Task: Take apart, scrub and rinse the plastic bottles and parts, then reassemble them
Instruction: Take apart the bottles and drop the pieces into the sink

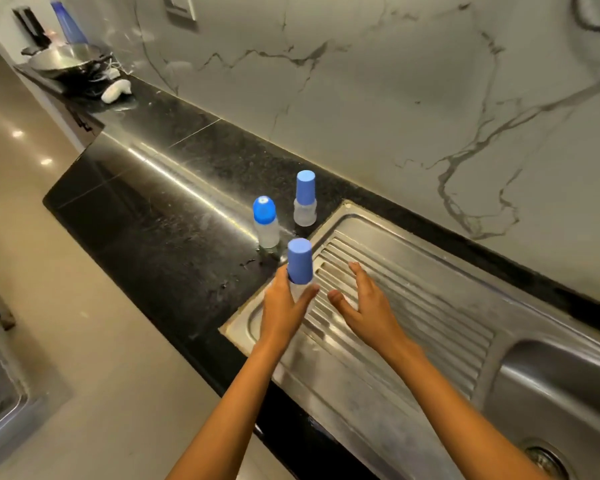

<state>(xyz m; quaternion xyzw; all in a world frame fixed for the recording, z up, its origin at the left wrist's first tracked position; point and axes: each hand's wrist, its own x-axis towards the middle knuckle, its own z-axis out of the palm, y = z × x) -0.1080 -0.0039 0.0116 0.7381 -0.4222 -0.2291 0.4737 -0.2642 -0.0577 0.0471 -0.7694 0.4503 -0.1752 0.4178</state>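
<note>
A speckled black stone counter (160,216) meets a veined marble wall (361,98), with a ribbed steel drainboard (413,306) set in. The left hand (281,313) curls round a clear blue-capped bottle (300,261), upright over the drainboard's left end. The right hand (364,306) hovers beside it, fingers straight and spread, holding nothing. A round-capped bottle (265,221) and a tall-capped bottle (305,199) stand just off the rim.

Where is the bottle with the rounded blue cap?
In the head view, the round-capped bottle stands on the counter left of the drainboard, beside the tall-capped bottle, beyond the left hand.
</note>
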